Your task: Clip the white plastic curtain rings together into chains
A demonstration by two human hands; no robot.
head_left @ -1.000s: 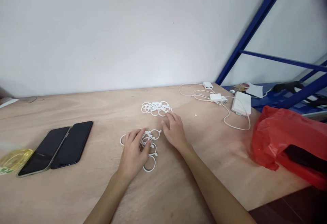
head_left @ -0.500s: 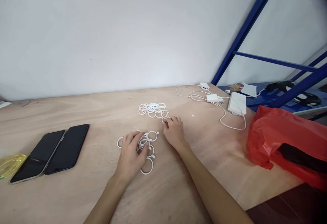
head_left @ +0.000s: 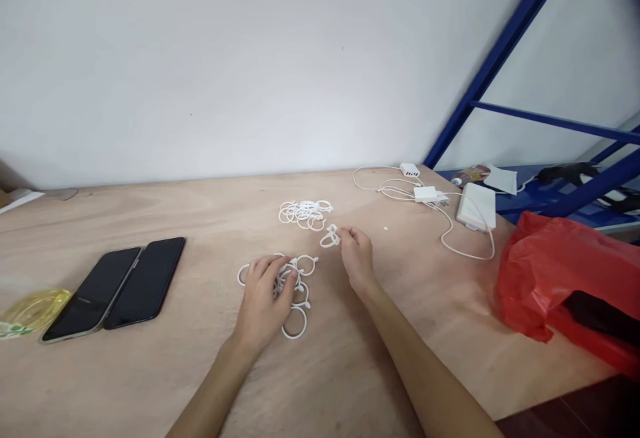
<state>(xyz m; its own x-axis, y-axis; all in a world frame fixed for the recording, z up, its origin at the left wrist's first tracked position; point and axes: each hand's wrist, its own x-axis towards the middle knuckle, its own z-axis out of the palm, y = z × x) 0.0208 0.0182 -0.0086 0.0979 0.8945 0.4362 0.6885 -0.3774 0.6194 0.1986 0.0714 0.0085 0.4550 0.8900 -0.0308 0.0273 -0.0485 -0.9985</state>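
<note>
Several white rings (head_left: 295,323) lie in a loose group on the wooden table. Over the left part of that group rests my left hand (head_left: 265,291), its thumb and fingers apart and curved, covering some rings. My right hand (head_left: 356,255) pinches a couple of linked white rings (head_left: 329,237) between thumb and fingertips, just above or on the table. Behind them lies a second pile of white rings (head_left: 304,213), not touched by either hand.
Two black phones (head_left: 145,283) lie side by side at the left, near a yellow coil (head_left: 35,311). White cables with a charger (head_left: 425,193) and a white box (head_left: 477,207) are at the back right. A red plastic bag (head_left: 575,278) sits at the right edge.
My right hand has drawn a few rings away from the back pile, toward the right. My left hand stays over the front group. The view has shifted slightly.
</note>
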